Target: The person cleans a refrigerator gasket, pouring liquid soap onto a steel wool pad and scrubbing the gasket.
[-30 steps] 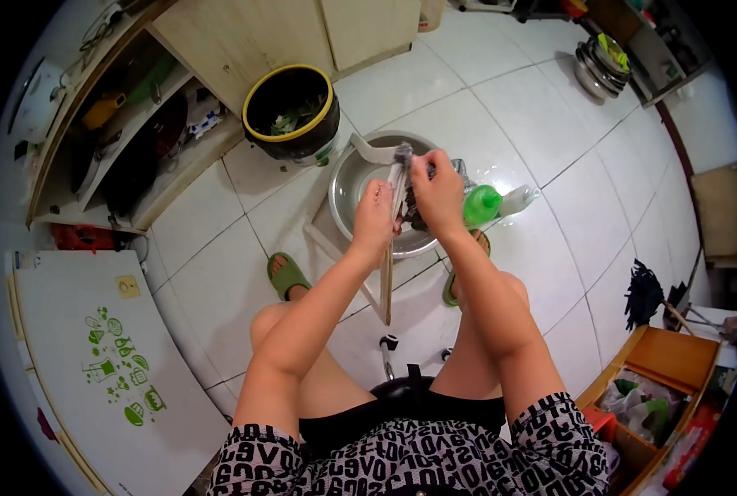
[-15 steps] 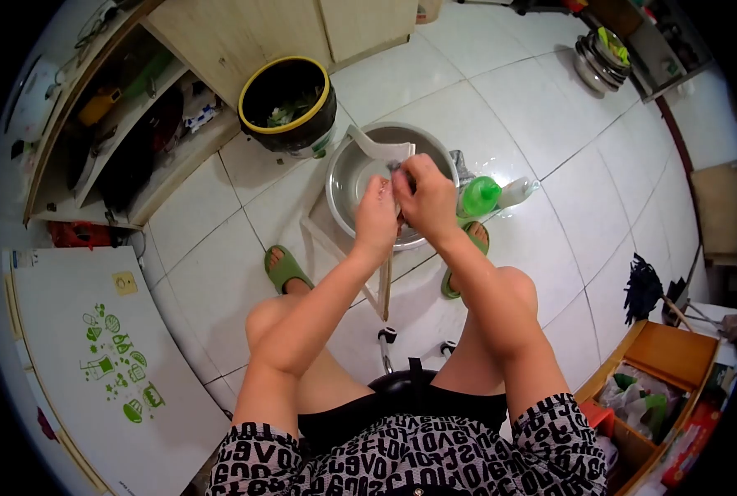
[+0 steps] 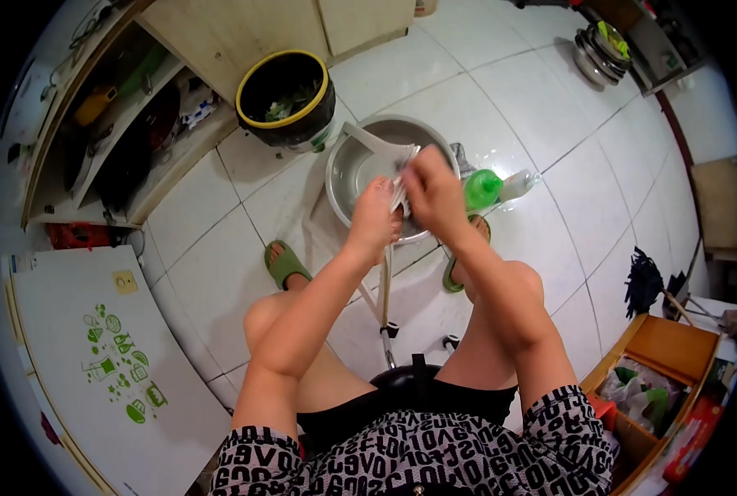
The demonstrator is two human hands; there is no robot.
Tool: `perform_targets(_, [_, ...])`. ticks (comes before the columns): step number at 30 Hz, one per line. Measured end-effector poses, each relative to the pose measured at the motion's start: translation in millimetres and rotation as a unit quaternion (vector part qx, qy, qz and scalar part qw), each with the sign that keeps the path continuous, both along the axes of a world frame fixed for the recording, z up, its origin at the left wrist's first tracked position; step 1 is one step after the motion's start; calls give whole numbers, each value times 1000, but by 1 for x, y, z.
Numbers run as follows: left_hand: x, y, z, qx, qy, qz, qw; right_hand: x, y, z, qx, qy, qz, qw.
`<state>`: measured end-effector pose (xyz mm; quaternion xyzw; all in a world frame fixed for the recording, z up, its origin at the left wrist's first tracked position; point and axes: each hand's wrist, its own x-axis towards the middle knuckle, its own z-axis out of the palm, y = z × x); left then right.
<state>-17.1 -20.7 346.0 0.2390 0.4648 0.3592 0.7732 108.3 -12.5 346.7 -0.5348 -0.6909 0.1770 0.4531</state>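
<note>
You sit over a tiled floor (image 3: pixel 211 273), bare forearms reaching forward to a round metal basin (image 3: pixel 345 183) between your feet and a little ahead of them. Your hands are close together above the basin: your left hand (image 3: pixel 373 221) is closed around a pale, angular frame (image 3: pixel 385 285), and your right hand (image 3: pixel 435 198) is curled against its upper part, too blurred to tell exactly what it grips. The frame's curved upper end lies over the basin's inside, while its long pieces slant down past the near rim toward you. Just right of the basin stand a green-topped bottle (image 3: pixel 483 188) and a clear bottle (image 3: pixel 517 184), with crumpled grey material (image 3: pixel 460 155) beside the rim. Beyond the basin to the left is a black bin (image 3: pixel 309 134) with a yellow rim, holding green scraps. Far beyond it to the right sit stacked metal bowls (image 3: pixel 593 68). Green sandals (image 3: pixel 286 266) are on your feet, on the near side of the basin.
</note>
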Motion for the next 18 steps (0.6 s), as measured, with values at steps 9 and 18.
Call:
perform_targets(9, [-11,0,-4,-10,-22,-13,1000,-3,5,-3,-21,14,-17,1000])
perform_targets(18, [-14,1,6,12,-9,-18,1000,-3,5,1,2,28,-16,999])
